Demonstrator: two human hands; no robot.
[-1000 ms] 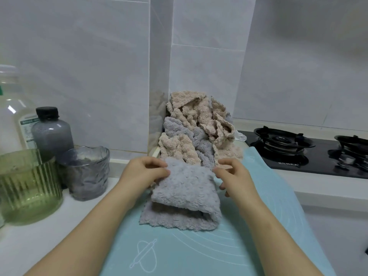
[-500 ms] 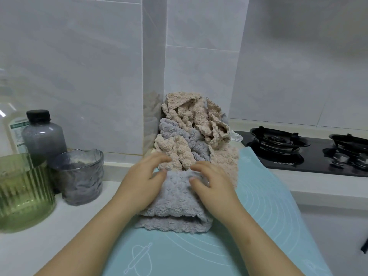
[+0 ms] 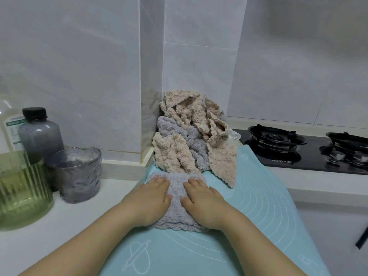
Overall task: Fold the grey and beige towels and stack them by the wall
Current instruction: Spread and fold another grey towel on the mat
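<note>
A folded grey towel (image 3: 176,188) lies on the light blue mat (image 3: 258,206). My left hand (image 3: 148,200) rests flat on its left half, fingers spread, palm down. My right hand (image 3: 203,202) lies flat on its right half in the same way. Both hands cover much of the towel. Just behind it, in the wall corner, sits a crumpled heap of beige towels (image 3: 189,114) and grey towels (image 3: 169,127). One beige towel (image 3: 222,162) hangs down onto the mat at the right.
On the white counter at the left stand a green ribbed glass jar (image 3: 20,188), a grey glass cup (image 3: 77,174) and a dark bottle with a black cap (image 3: 38,134). A black gas hob (image 3: 298,150) lies at the right.
My hands let go of the grey towel's far edge and came down flat on top of it. The towel now lies more compact and pressed down.
</note>
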